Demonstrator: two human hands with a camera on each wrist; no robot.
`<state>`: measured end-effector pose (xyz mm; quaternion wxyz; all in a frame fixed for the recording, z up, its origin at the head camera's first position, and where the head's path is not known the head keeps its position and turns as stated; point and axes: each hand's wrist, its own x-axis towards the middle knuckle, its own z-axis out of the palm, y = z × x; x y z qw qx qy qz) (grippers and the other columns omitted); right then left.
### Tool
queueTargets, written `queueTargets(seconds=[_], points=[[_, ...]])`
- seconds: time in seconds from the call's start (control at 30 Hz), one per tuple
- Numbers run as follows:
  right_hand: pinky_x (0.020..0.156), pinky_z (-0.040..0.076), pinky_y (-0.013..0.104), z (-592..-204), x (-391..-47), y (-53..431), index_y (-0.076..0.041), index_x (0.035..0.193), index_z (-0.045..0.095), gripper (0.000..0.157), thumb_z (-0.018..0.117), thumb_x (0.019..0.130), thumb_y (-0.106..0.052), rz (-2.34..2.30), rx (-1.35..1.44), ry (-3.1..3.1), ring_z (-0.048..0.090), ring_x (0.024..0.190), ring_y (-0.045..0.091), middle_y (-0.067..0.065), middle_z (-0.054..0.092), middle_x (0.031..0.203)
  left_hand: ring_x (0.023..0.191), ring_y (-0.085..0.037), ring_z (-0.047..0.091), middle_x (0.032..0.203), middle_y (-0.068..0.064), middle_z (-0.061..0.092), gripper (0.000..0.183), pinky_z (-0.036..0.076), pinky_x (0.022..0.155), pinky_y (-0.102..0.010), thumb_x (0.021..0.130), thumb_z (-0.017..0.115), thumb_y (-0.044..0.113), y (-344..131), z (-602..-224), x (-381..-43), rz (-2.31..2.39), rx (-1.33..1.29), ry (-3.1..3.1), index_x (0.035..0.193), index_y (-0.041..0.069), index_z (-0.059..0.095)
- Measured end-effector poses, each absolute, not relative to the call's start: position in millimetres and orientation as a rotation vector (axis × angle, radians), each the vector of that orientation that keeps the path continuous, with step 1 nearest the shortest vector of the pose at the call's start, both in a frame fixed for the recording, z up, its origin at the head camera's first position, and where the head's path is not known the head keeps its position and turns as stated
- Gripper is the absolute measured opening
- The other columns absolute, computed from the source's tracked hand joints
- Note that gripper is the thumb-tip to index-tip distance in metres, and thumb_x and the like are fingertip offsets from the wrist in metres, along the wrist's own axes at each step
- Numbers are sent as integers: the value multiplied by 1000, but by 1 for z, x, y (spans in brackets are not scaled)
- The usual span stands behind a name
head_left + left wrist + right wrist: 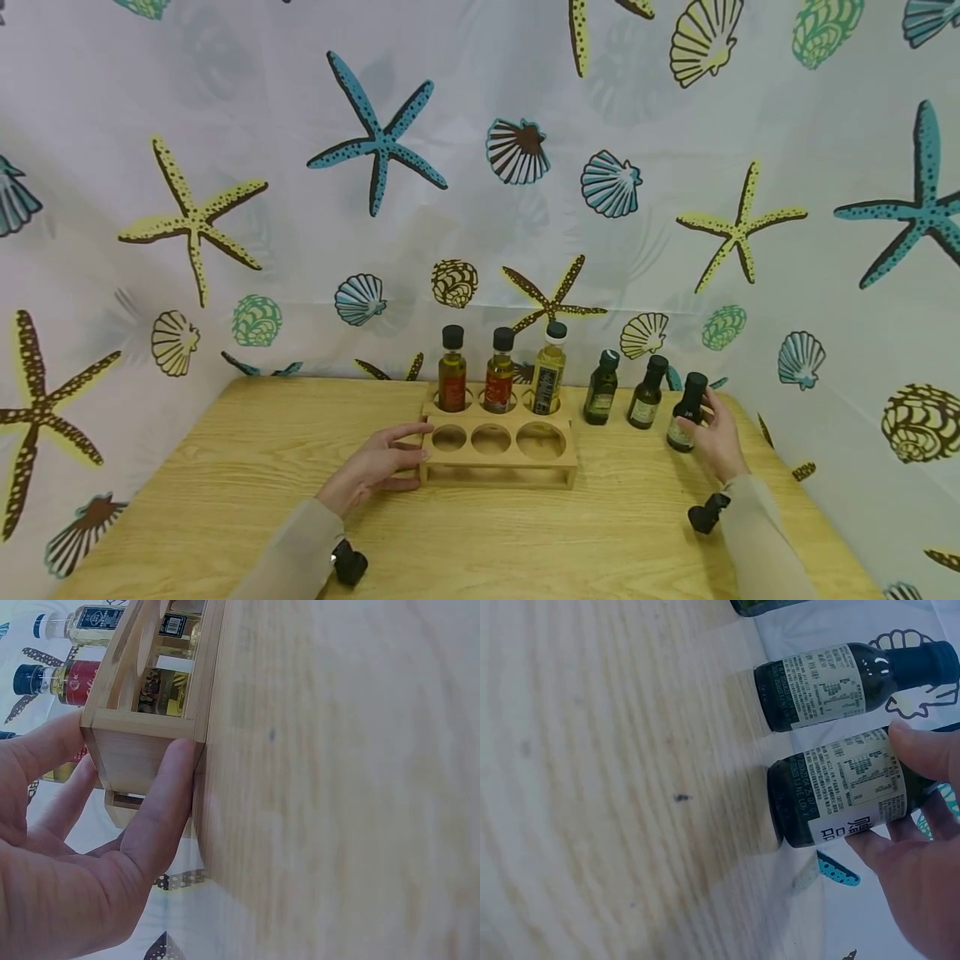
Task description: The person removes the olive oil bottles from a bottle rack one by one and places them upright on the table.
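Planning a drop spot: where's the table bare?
Wooden table: wide patch between left hand and left edge; another before the wooden bottle rack, between the sleeves. The rack's three front holes are vacant. Crowded: its back row, with three clear bottles, and right of it, where three dark bottles stand, the right hand gripping the rightmost.

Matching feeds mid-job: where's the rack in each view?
Head: rack just below centre, bottles in its back row.
Left wrist: rack at upper left, turned on its side.
Right wrist: not in it.
Shared landmark: the wooden table, in all three views.
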<state>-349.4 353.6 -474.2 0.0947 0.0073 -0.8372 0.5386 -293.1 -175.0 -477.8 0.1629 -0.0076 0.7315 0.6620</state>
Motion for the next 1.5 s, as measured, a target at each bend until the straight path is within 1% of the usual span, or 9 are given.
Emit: queueTargets(seconds=[0.2,0.47,0.67,0.83,1.0,1.13,1.2,1.37,1.5], points=[[110,35,61,-472,-352,356,-12,159,-3,85,56,98,-4,1613,33,-2495,22,144,47,27,14,160,114,-28,60,141,-23,47,52,58,83,-46,94,67,15,-174,-477,-293,1888,-24,2093,143,21,52],[111,32,62,-472,-355,363,-12,159,-1,83,54,99,-2,1641,-3,-2487,19,145,48,27,12,160,116,-28,59,139,-21,50,50,58,83,-46,93,68,15,-172,-480,-294,1885,-21,2096,142,21,54],[114,28,61,-472,-357,366,-12,158,-5,84,54,100,-5,1625,-33,-2514,15,147,47,25,10,162,115,-28,59,138,-21,50,50,59,82,-46,94,67,15,-172,-480,-293,1885,-25,2100,141,21,54],[116,25,60,-469,-362,366,-10,157,-11,84,52,100,-5,1607,-41,-2547,11,147,47,27,3,162,117,-29,59,140,-22,49,50,58,82,-46,94,67,15,-174,-479,-293,1887,-28,2104,142,21,54],[114,27,62,-465,-368,368,-7,158,-7,82,51,100,-2,1591,-15,-2581,14,145,52,32,7,160,118,-31,57,141,-23,47,52,58,83,-46,94,67,15,-175,-477,-293,1893,-13,2092,143,21,52],[112,29,64,-462,-371,369,-6,158,-3,79,50,100,-2,1597,11,-2607,16,143,54,32,8,159,120,-31,55,142,-22,46,54,58,84,-45,93,68,17,-177,-478,-293,1887,-13,2085,144,22,51],[111,29,64,-462,-371,370,-6,158,-5,79,49,101,-4,1601,10,-2628,14,143,55,32,4,159,120,-31,56,142,-21,46,54,58,84,-45,93,68,17,-177,-479,-293,1884,-13,2088,145,21,51],[112,27,64,-459,-368,373,-5,155,-15,81,47,103,-10,1601,-39,-2691,8,144,55,31,-6,160,115,-28,59,139,-19,50,51,58,83,-46,93,68,16,-175,-480,-293,1893,-32,2093,142,22,54],[113,26,63,-456,-366,373,-5,155,-15,80,46,104,-12,1599,-72,-2704,8,144,55,31,-6,159,116,-29,59,139,-19,50,49,58,82,-46,94,67,15,-174,-481,-292,1897,-37,2098,141,22,55]])
